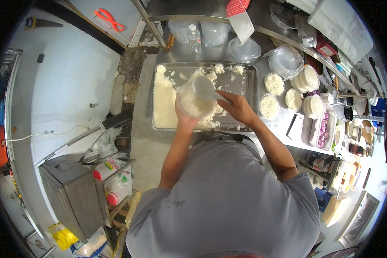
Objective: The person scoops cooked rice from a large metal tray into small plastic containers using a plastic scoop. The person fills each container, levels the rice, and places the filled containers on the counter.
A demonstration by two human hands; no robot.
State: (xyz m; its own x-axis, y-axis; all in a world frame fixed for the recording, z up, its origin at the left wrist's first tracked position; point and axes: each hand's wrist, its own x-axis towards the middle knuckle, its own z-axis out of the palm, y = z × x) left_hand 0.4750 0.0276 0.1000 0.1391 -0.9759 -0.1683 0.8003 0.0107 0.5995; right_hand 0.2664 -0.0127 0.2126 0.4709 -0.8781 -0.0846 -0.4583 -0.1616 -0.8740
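Observation:
Cooked white rice (163,109) fills the left side of a shallow metal tray (245,113), with loose clumps scattered over its bare right part. Above the tray my left hand (187,116) holds a round clear plastic container (198,113) with rice in it. My right hand (234,104) grips the handle of a pale rice scoop (203,87). The scoop's rounded head is over the container's upper rim and hides part of the rice inside. Whether the scoop touches the rice cannot be told.
Several rice-filled round containers (269,106) stand right of the tray, some stacked. Behind it are a water bottle (194,38) and nested clear containers (285,61). A metal shelf (193,16) overhangs the back. Farther right sits a bin of purple pieces (323,130). A grey box (72,193) stands at left.

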